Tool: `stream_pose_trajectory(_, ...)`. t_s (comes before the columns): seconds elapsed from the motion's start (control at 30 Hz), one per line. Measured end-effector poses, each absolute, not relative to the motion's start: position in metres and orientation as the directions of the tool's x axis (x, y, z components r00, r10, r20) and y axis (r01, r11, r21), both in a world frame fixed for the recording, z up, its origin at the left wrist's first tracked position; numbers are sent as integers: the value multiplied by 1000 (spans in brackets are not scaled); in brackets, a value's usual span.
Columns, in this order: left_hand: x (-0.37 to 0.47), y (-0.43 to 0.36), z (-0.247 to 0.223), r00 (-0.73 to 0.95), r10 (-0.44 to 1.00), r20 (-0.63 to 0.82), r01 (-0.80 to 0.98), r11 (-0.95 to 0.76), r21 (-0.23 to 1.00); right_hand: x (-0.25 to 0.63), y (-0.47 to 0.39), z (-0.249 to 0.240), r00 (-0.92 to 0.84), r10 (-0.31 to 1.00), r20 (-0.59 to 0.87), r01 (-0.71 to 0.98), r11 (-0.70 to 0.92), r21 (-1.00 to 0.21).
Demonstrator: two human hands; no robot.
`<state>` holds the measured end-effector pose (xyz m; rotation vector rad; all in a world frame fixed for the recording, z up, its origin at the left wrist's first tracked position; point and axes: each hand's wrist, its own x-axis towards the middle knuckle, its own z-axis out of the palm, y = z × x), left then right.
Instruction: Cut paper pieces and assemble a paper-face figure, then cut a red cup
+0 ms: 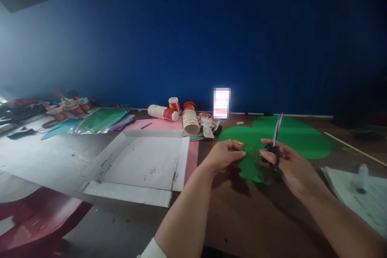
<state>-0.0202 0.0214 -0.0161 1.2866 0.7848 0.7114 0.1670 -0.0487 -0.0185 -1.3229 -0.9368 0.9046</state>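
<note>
Presently, my left hand [225, 155] is pinched closed, thumb against fingers, on the upper left part of a green piece [250, 169]; a red-and-yellow edge [236, 142] shows at my fingertips. The piece hangs between my two hands, its lower end toward six o'clock. My right hand [282, 160] is curled around the black handles of the scissors [275, 149], blades pointing to twelve; whether its fingertips also touch the piece, I cannot tell. From the piece, findings are as follows. At one o'clock, a large green sheet [296, 137] lies flat on the brown table [238, 225]. At two, a thin stick [353, 145]. At three to four, papers [344, 185] with a small white bottle [363, 177] upright on them. At nine, a shallow white tray [136, 165], marked in red, partly over a pink sheet [192, 161]. At ten, stacked paper cups [191, 122] lying on their side.
</note>
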Motion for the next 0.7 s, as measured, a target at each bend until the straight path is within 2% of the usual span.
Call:
stream_pose_trajectory(0.4, -20, 21, -20, 589, 802, -99, 47, 88, 995, 168, -49, -21, 347, 937, 32, 29, 23, -999)
stream_pose_trajectory(0.7, -20, 22, -20, 545, 833, -94, 51, 79, 996, 163, -51, -17, 334, 943, -1, 43, -16, -999)
